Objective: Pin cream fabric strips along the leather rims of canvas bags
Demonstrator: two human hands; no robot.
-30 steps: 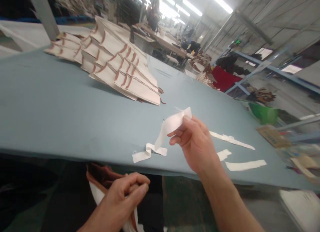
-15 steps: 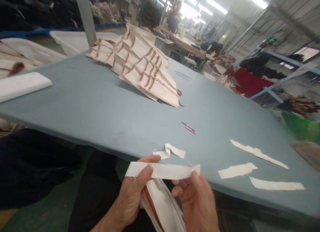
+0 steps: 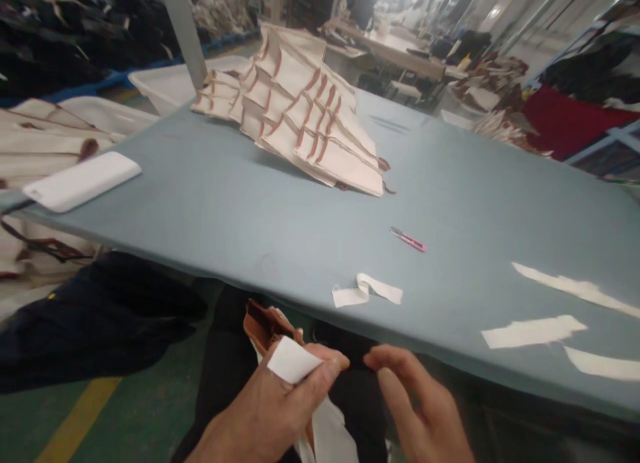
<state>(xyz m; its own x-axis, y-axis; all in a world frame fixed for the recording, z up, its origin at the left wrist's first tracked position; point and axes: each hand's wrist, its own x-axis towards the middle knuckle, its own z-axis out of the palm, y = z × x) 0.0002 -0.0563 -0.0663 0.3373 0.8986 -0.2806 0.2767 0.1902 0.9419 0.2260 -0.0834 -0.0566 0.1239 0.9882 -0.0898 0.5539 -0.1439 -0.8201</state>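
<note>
Thumb and forefinger of my left hand point(image 3: 280, 400) pinch a white fabric strip point(image 3: 294, 360), which folds back over the hand. Beneath that hand, a cream cloth piece with brown trim point(image 3: 330, 431) hangs over my lap; how it is held is hidden. To the right, my right hand point(image 3: 420, 403) has thumb and forefinger apart with nothing between them. A curled white strip point(image 3: 367, 290) lies near the table edge, and pink-handled thread snips point(image 3: 409, 240) rest beyond it.
On the blue-grey table point(image 3: 200, 203) stands a stack of cream pieces with brown edging point(image 3: 305, 110). A white device point(image 3: 83, 182) lies at the left edge, and cloth scraps point(image 3: 535, 332) lie at the right. A metal post point(image 3: 183, 33) rises behind.
My right hand has let go of the strip's end and moved away to the right. The strip, stretched between both hands before, is now only in my left hand. The view has shifted.
</note>
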